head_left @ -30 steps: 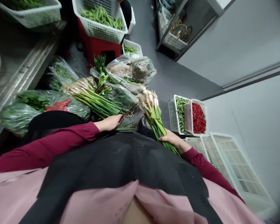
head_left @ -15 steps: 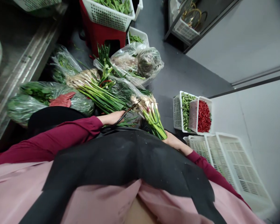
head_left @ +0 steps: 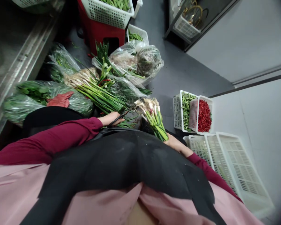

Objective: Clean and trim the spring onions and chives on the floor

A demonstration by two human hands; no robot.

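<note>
Head: L hand (head_left: pixel 111 119) scissors (head_left: pixel 120 116), R hand (head_left: pixel 174 144) 1 scallion-bunch (head_left: pixel 153 118)

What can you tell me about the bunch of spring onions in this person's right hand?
The bunch of spring onions is a handful of stalks gathered closely together. At its upper end are pale white bulbs, a few tinged pink, with thin, wispy roots. Below them run smooth, glossy green stalks. The bunch tilts with its bulbs up and away from the person, and the right hand grips it low on the stalks. Its lower end reaches the edge of the black apron.
</note>
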